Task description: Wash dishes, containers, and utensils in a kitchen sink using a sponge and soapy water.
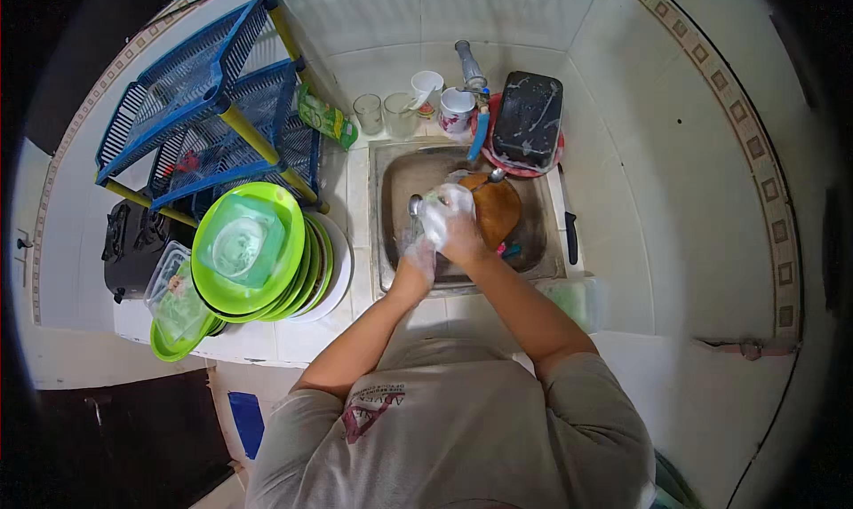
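Over the steel sink (375,209), both hands are close together and wet with suds. My left hand (418,259) holds a metal spoon (415,206) whose bowl points away from me. Closed around a white, foam-covered scrubber (445,209) is my right hand (463,239); the foam hides its fingers and the scrubber's exact kind. A second spoon (496,175) sticks out past the foam at the right, over a brown rounded board or lid (503,212) lying in the basin. Whether a hand grips this second spoon, I cannot tell.
Left stand stacked green plates (293,209) and a blue plastic rack (200,109). Behind the sink are glasses (368,114), cups (457,109) and the faucet (471,69). A black soapy tray (528,119) and a knife (571,236) sit at the right.
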Motion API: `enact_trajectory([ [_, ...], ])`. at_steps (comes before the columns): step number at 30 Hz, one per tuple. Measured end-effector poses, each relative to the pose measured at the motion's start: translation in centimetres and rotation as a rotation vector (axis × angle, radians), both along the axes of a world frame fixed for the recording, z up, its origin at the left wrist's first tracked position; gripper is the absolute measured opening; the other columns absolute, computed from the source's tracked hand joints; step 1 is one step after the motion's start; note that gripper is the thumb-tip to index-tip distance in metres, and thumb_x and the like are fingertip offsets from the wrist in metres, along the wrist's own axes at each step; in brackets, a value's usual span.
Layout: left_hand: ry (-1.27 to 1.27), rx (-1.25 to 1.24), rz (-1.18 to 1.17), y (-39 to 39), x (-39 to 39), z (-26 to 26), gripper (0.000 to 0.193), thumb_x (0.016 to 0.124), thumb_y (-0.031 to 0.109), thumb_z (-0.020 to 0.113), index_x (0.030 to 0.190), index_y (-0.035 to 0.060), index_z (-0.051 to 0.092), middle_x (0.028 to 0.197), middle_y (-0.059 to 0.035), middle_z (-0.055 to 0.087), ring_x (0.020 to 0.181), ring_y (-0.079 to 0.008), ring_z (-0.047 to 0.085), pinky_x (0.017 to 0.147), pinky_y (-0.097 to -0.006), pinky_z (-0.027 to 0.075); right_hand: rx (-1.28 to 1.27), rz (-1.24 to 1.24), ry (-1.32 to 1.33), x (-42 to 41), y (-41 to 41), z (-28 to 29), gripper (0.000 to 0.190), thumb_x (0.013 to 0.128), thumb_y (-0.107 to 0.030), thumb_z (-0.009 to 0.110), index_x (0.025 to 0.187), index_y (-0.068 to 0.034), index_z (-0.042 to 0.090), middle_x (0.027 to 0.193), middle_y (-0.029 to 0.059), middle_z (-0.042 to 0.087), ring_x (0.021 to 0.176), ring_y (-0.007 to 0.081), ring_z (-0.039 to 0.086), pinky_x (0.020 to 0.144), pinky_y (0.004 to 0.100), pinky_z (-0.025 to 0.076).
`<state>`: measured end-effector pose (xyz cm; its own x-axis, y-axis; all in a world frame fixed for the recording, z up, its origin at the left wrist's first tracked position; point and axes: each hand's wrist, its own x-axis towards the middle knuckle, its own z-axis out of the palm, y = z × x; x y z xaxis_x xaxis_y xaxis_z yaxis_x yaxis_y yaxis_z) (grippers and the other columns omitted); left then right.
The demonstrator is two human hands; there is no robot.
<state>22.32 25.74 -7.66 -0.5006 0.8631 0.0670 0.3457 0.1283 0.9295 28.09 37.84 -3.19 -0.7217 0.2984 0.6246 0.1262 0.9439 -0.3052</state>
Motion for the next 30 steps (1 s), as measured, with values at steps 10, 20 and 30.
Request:
enact_trajectory([
  [10,0.341,-0.155,0.122,-1.8,0.0,1.5,0.036,0.079,0.003,0.05,0.114,0.0115,0.056,0.081,-0.0237,0.058,0.076,-0.0403,0.056,0.067,-0.0486,0.045,-0.838,-0.076,-0.279,-2.7,3.9,-1.5,0.03,0.062,-0.02,0.072,0.083,-0.002,0.06,0.086,0.0193,0.062,0.083,0.0334,0.059,0.073,0.0394,0.047],
  [20,0.561,-0.019,0.152,-0.8,-2.9,3.1,0.04,0.074,0.005,0.057,0.114,0.0142,0.056,0.076,-0.0135,0.057,0.071,-0.0334,0.057,0.061,-0.0421,0.047,-0.449,0.13,-0.356,-4.0,8.1,2.0,0.013,0.068,-0.018,0.065,0.069,-0.006,0.06,0.072,0.0102,0.062,0.069,0.0293,0.061,0.062,0.0397,0.049],
  [30,-0.111,-0.157,0.322,2.3,-6.0,-4.4,0.045,0.072,0.021,0.068,0.109,0.0026,0.051,0.094,-0.0202,0.059,0.085,-0.0353,0.058,0.074,-0.0403,0.047,0.176,-0.196,-0.088,-9.7,12.0,17.4,0.015,0.072,-0.017,0.061,0.087,-0.015,0.06,0.084,0.0123,0.059,0.075,0.0343,0.059,0.064,0.0433,0.048],
])
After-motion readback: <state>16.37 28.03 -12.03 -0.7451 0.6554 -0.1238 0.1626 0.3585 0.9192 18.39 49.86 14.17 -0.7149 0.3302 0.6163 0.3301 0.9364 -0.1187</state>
